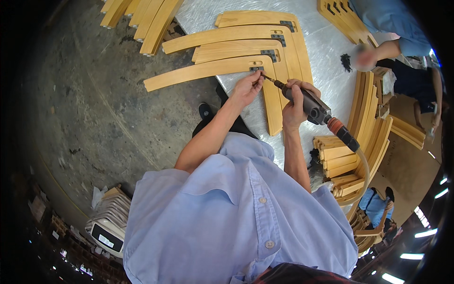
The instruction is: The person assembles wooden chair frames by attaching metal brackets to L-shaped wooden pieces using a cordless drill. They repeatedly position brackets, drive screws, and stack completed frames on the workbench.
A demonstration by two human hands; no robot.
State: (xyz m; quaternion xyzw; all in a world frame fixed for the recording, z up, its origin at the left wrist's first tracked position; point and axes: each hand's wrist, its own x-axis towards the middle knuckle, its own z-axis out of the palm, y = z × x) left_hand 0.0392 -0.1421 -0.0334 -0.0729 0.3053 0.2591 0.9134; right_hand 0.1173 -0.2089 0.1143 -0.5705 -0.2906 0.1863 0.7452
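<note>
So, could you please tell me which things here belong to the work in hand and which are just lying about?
In use:
- right hand gripping the air screwdriver
- left hand at the metal bracket
- nearest curved wooden part

Lying about:
- other bracketed wooden parts further up the table
- stacked wooden pieces to the right
- wooden parts off the table's far-left end

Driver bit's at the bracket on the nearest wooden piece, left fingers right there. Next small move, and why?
Probably seat the bit squarely before driving: the grey pneumatic screwdriver in the right hand points its tip at the small dark metal bracket on the nearest curved light-wood piece, while the left hand pinches right beside it. Whether a screw sits there is too small to tell.
</note>
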